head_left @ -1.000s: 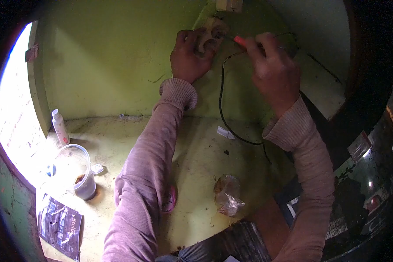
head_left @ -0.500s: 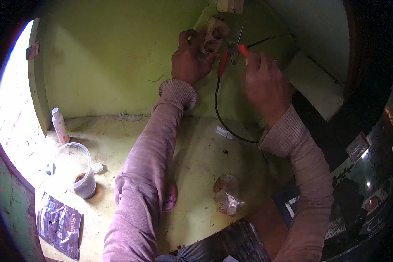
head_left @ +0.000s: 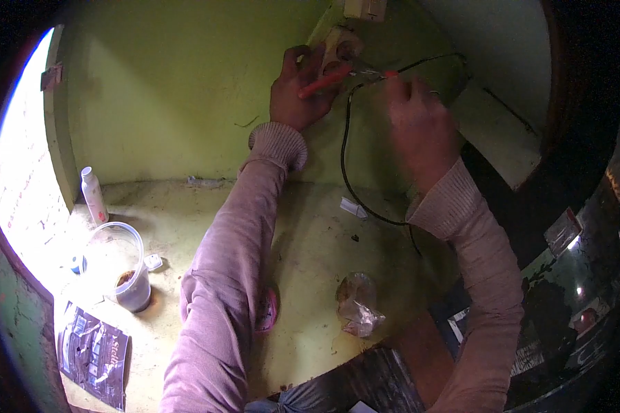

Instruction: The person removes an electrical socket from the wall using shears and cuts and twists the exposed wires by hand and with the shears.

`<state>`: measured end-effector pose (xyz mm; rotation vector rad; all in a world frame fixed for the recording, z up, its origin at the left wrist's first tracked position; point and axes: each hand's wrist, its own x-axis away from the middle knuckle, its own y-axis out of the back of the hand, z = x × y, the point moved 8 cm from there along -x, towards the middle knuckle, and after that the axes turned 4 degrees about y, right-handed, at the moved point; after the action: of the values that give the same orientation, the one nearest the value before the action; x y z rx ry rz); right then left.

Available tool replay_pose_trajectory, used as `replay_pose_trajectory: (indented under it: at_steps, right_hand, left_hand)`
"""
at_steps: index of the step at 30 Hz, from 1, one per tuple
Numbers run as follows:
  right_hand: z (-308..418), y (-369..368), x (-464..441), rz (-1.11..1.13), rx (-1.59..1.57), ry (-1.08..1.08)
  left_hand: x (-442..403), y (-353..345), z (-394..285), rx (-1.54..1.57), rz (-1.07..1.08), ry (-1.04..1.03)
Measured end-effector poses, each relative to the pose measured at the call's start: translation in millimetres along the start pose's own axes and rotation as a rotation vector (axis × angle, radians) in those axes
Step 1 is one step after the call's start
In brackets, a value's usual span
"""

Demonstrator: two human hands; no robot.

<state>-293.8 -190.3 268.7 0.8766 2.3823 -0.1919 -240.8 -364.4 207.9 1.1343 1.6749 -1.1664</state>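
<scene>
A cream double wall socket [head_left: 340, 47] with two round openings sits high on the green wall. My left hand [head_left: 295, 100] grips it from the lower left, thumb and fingers around its sides. My right hand [head_left: 421, 127], blurred by motion, is closed on one handle of red-handled pliers [head_left: 324, 82]. The other handle points left, across the front of my left hand. The metal jaws lie beside the socket's lower right and are too small to make out clearly. A black cable [head_left: 344, 148] loops down from near the pliers to the ledge.
A cream switch box [head_left: 365, 9] is mounted above the socket. On the ledge [head_left: 310, 227] are a white bottle [head_left: 95, 196], a clear plastic cup [head_left: 134, 292], a small white piece [head_left: 353, 207] and a crumpled clear plastic bag [head_left: 359, 306]. Dark glass [head_left: 565, 310] lies at the right.
The pliers have spread and turned: the free handle, hanging downward before, now points left over my left hand. The cable's upper end has shifted. My left hand stays at the socket.
</scene>
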Motion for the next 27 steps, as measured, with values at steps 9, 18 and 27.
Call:
replay_pose_trajectory:
  at_steps: [9,18,27]
  right_hand:
    - [-24,-1,-4,0.11,-0.031,-0.111]
    - [-11,25,-16,-0.115,-0.002,-0.007]
    - [-1,20,-5,-0.084,-0.075,0.032]
  left_hand:
    - [-1,3,1,-0.005,0.024,-0.04]
    - [-1,0,-1,-0.067,0.096,0.051]
    - [1,-1,-1,-0.102,0.083,0.019]
